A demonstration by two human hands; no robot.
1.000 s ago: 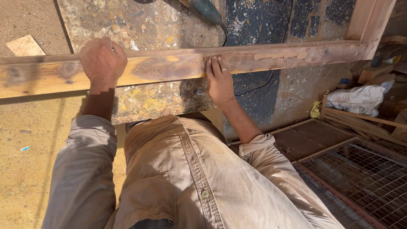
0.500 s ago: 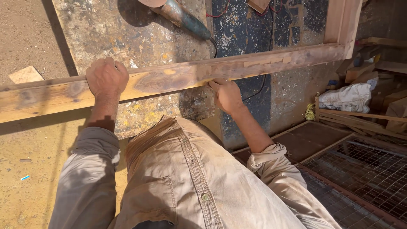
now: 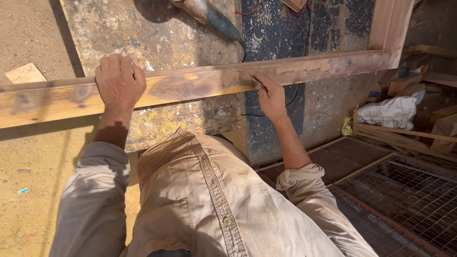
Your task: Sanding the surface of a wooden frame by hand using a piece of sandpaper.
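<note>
- my left hand [image 3: 119,78] is wrapped over the top edge of the long wooden beam [image 3: 190,85], fingers curled down the far side, palm on the near face, gripping it.
- my right hand [image 3: 272,97] is at the beam's lower edge, index finger stretched out with its tip touching the wood, other fingers loosely folded; holding nothing as far as i can tell, though the palm side is hidden.
- the beam runs across the view from the left edge to the right, rising slightly toward the right, with a dark grain patch between my two hands and pale filler spots [image 3: 302,69] just right of my right hand.
- its right end meets an upright wooden post [image 3: 391,28] at a corner.
- under the beam is a paint-spattered board [image 3: 157,33] lying on the sandy ground [image 3: 28,166].
- an angle grinder [image 3: 209,14] lies on that board beyond the beam, its cord trailing down behind the wood.
- a small flat offcut [image 3: 24,73] sits on the sand at left, near the beam.
- at right, well apart from my hands: a white sack [image 3: 388,112], loose wood strips [image 3: 404,133], and a wire mesh frame [image 3: 409,195] lower right.
- my dusty beige shirt [image 3: 204,200] fills the lower middle, sleeves rolled.
</note>
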